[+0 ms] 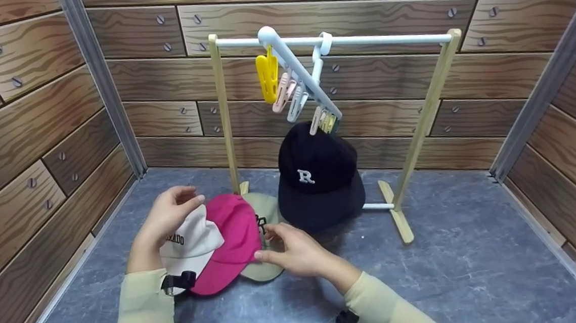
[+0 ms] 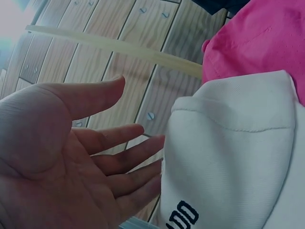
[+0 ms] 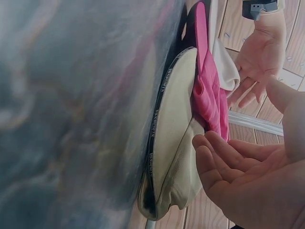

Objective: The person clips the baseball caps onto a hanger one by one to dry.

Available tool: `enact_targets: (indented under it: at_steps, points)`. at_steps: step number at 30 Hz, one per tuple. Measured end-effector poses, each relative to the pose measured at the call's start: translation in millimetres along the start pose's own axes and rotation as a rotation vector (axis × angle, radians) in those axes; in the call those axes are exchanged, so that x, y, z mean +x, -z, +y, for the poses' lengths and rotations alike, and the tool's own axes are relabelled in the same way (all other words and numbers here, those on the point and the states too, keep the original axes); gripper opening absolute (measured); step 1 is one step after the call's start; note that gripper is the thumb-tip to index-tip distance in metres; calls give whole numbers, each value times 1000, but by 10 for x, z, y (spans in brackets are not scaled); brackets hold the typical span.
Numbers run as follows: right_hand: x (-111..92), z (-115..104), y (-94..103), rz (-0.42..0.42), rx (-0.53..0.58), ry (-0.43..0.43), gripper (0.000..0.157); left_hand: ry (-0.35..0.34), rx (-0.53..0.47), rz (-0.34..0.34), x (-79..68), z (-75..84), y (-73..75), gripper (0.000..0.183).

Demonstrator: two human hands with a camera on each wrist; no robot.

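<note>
Three caps lie overlapping on the grey surface: a white cap [image 1: 191, 234] with dark lettering, a pink cap [image 1: 234, 231], and a khaki cap [image 1: 266, 206] partly under the pink one. My left hand [image 1: 170, 215] is over the white cap; in the left wrist view its fingers are spread and hold nothing. Over the khaki cap's front is my right hand [image 1: 296, 249], thumb and fingers parted with nothing between them. A black cap [image 1: 319, 179] with a white R hangs from clothespins [image 1: 318, 121] on a pale blue hanger [image 1: 302, 72].
A rack with wooden legs [image 1: 425, 126] and a white top bar [image 1: 386, 39] carries the hanger. More clips hang along it, including a yellow clothespin [image 1: 268, 78]. Wood-patterned walls [image 1: 278, 20] enclose the grey surface [image 1: 476, 249] on three sides.
</note>
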State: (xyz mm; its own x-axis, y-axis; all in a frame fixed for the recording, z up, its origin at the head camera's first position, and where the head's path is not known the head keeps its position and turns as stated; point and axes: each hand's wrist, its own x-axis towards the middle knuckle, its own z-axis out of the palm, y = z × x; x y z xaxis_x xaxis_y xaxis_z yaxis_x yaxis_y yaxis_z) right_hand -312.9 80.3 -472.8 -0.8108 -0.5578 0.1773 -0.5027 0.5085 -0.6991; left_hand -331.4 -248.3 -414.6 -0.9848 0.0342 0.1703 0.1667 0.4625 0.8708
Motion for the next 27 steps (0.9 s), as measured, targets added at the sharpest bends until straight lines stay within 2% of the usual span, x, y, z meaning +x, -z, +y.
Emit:
enact_targets:
  at_steps: [8, 17, 27]
  points:
    - [111, -117, -17, 11, 66, -5, 75, 29, -12, 1, 2, -64, 56, 62]
    - [253, -242, -1, 46, 13, 21, 75, 59, -17, 13, 14, -168, 74, 60]
    - [372, -368, -29, 34, -5, 8, 74, 73, -28, 23, 41, -273, 76, 62]
